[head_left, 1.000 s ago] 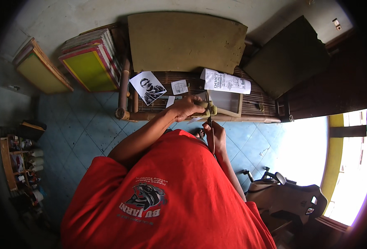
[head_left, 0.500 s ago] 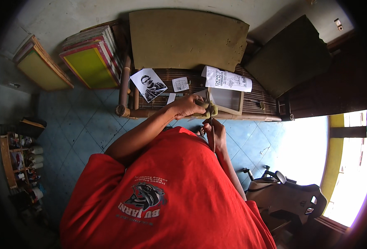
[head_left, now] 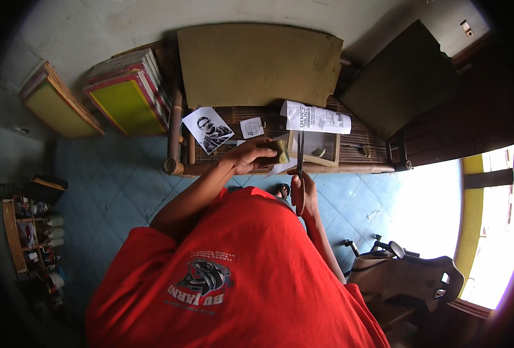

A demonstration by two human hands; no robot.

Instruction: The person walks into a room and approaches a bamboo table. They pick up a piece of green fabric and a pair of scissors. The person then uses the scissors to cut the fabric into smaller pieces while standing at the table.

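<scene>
A brownish-yellow block of foam (head_left: 282, 152) is pinched in my left hand (head_left: 248, 158) above the front edge of the bamboo bench. My right hand (head_left: 307, 191) grips a pair of scissors (head_left: 301, 152) by the reddish handles, blades upright and a little right of the foam. The blades look closed and apart from the block. Behind them lies a shallow wooden frame (head_left: 337, 149) with a pale mesh or sheet inside, and a small foam piece (head_left: 319, 152) rests in it. Another small piece (head_left: 366, 151) lies on the bench farther right.
On the bench (head_left: 251, 112) lie a portrait print (head_left: 208, 130), a small printed card (head_left: 251, 126) and a curled printed sheet (head_left: 318, 119). A large brown board (head_left: 260, 66) leans behind. Stacked screen frames (head_left: 123, 101) stand left; a chair (head_left: 408, 278) is at lower right.
The scissors have come away from the foam block, and a small foam piece now lies in the wooden frame. My left hand has shifted slightly left with the block.
</scene>
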